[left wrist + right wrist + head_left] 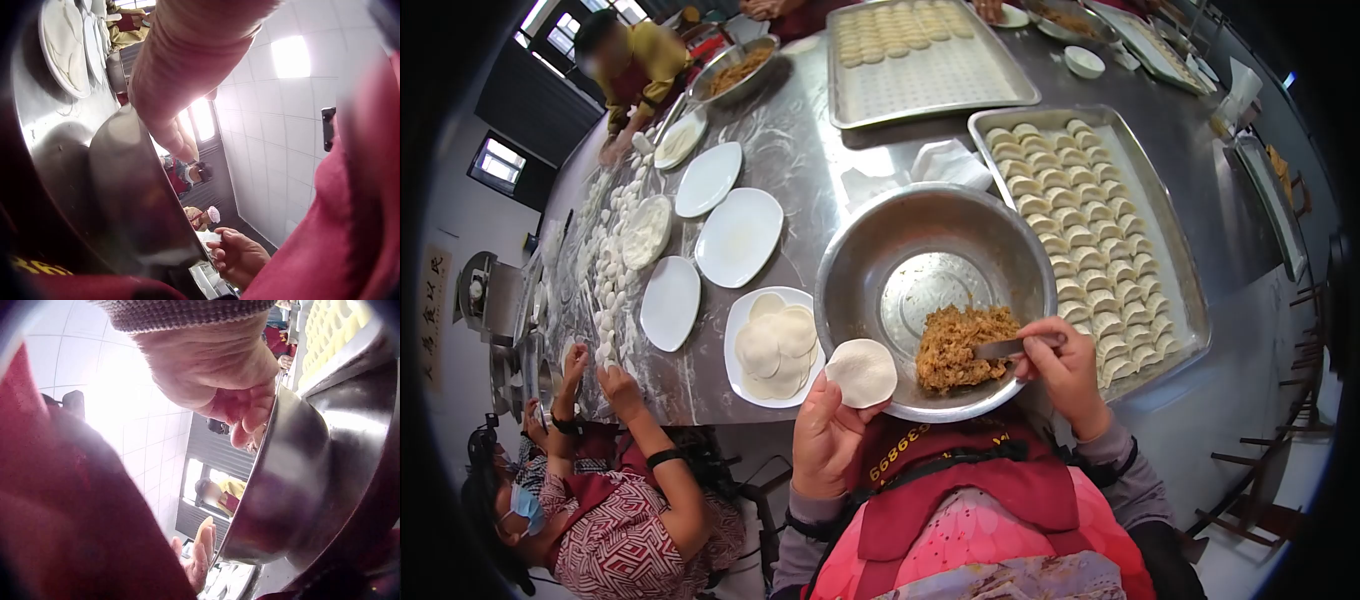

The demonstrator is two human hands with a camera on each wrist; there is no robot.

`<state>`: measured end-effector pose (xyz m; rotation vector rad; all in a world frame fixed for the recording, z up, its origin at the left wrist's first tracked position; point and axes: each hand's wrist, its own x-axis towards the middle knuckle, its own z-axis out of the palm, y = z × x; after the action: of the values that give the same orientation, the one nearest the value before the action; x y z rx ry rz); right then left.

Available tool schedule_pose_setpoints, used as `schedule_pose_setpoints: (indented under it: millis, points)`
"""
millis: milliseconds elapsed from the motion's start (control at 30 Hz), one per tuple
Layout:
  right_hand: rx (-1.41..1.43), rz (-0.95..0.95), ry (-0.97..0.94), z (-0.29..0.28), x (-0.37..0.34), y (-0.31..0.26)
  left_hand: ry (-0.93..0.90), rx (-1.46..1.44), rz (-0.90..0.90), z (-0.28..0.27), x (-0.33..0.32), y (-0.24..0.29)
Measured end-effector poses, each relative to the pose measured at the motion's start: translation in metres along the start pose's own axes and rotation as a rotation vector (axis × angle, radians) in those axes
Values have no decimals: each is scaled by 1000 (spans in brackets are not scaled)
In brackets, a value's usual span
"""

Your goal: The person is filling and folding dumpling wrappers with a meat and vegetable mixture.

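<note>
One round dough wrapper (861,373), at the metal bowl's (855,270) seven o'clock, is held in loosely curled fingers of the left hand (830,440); the right hand (1063,370) closes around a utensil (1000,349) in filling (953,362), five o'clock.

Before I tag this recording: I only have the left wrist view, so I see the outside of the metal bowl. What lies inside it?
Observer: A mound of brown filling lies inside the metal bowl, on the right side nearest the wearer.
Operator: I see something pale in the right hand's fingers. Where does its far end go?
Observer: The right hand grips a flat utensil, and its far end goes into that filling.
</note>
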<state>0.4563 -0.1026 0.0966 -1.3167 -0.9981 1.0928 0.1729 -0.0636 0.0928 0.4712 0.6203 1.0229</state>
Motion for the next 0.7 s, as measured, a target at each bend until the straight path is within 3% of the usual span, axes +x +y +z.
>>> schedule_pose_setpoints:
  millis: [167,300,400,567,600,700]
  points:
    - [239,182,7,-9,19,-12,-25,-83,-8,5,3,2]
    - [372,155,27,-11,24,-13,-11,-72,13,13,7,4]
    - [362,-6,51,-2,21,-23,-39,30,-35,23,16,1]
    - [243,-312,24,16,9,-44,-194,-122,-102,52,35,-7]
    - [166,-351,26,18,5,-43,-201,-124,-112,57,37,-9]
    - [-403,-766,-107,20,3,-48,-205,-179,-105,65,38,-12]
